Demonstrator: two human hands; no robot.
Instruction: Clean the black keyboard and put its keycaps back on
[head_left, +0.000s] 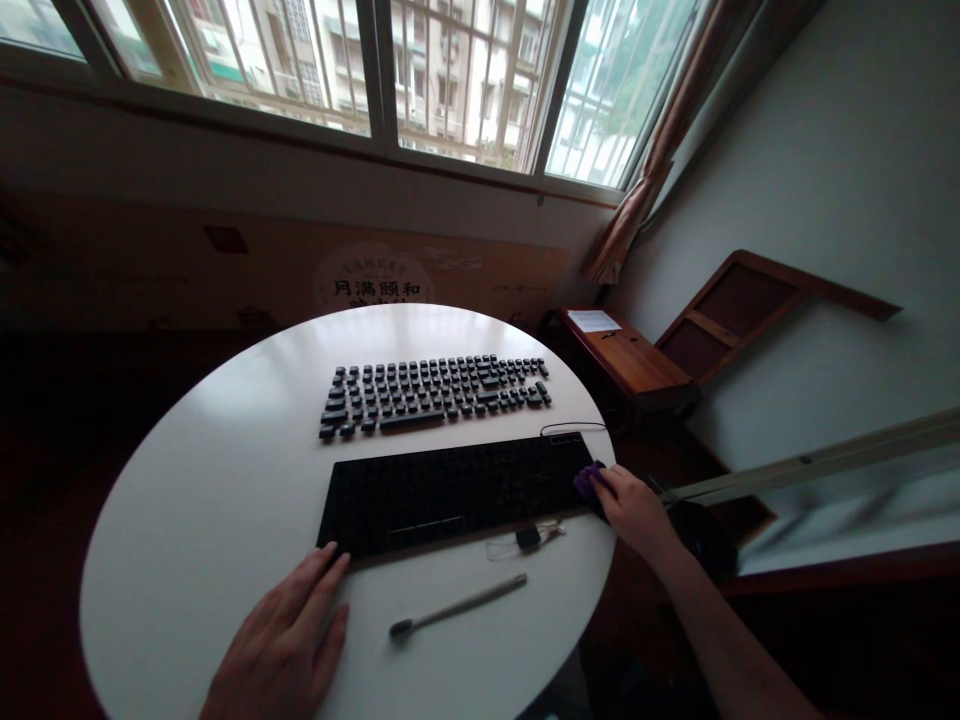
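Observation:
A black keyboard base (450, 490) without its keycaps lies on the round white table (187, 480). My left hand (281, 630) rests flat, fingers stretched, with the fingertips touching the base's near left corner. At the base's right end, my right hand (634, 510) pinches a purple cloth (589, 481) against it. Behind the base, loose black keycaps (435, 390) are laid out in keyboard order. A brush with a long grey handle (469, 602) lies in front, its dark head to the left. Beside it is a small black tool with wire loops (529, 538), probably a keycap puller.
A thin black cable (570, 427) curves off the base's far right corner toward the table edge. Beyond the table stands a low wooden bench (637, 360) with a white paper (594, 320) on it. A large printed cardboard box (465, 270) is under the barred window.

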